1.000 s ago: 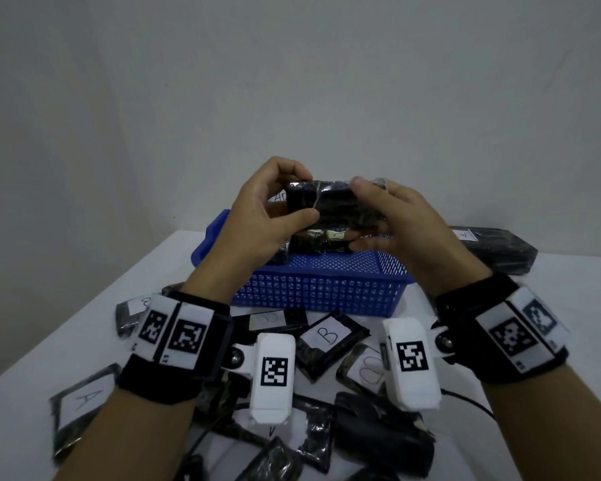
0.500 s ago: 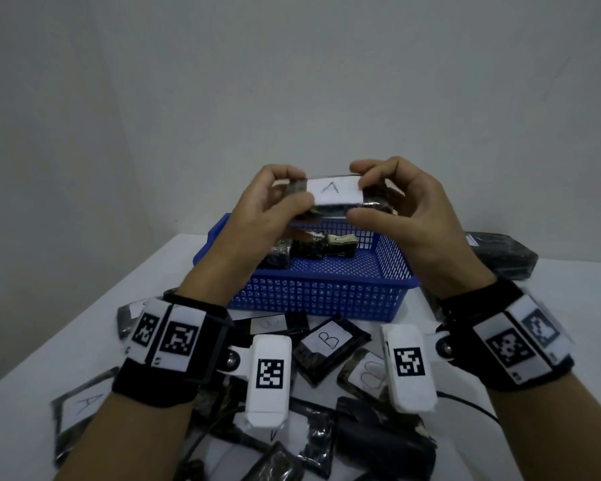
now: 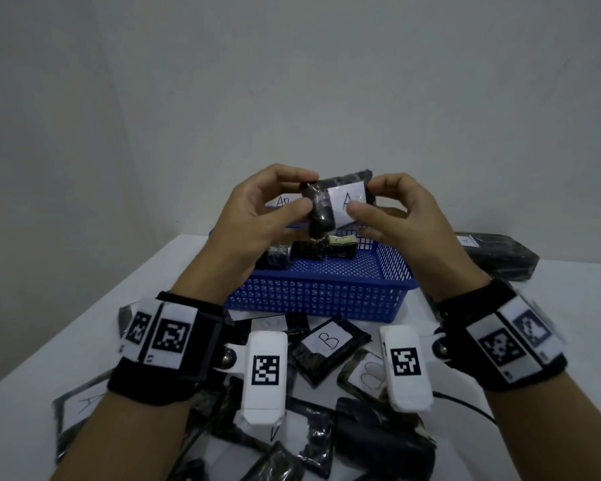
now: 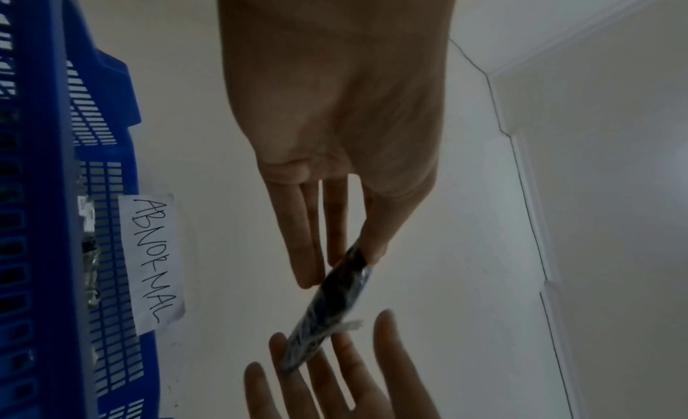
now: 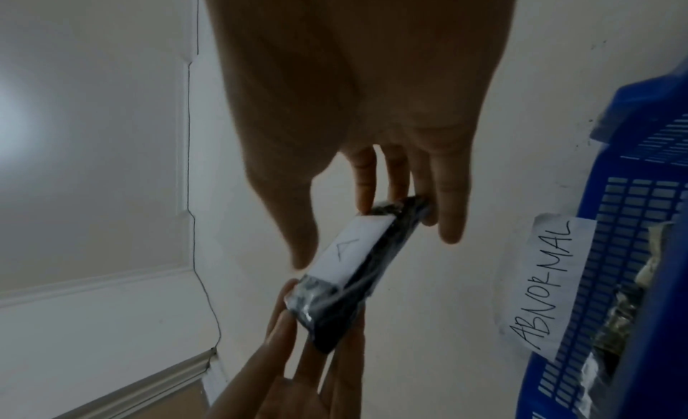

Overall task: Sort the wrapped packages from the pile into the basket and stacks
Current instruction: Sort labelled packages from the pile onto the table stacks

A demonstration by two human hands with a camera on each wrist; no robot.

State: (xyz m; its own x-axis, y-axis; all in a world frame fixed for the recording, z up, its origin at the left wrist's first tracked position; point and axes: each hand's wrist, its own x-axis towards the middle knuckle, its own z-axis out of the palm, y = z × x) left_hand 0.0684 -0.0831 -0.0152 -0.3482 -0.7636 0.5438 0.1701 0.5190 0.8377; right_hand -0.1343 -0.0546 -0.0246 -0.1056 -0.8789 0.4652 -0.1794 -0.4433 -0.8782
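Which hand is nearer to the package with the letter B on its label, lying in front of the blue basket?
Left, though narrowly. The left hand and the right hand both hold a package above the basket; the B package lies nearer the person.

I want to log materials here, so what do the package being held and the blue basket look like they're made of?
Held package: dark contents in glossy clear plastic film, judging by the wrinkled highlights; its white "A" label looks like matte paper. Blue basket: apparently rigid moulded plastic, with a uniform colour and lattice walls. Both hands, left and right, pinch the package.
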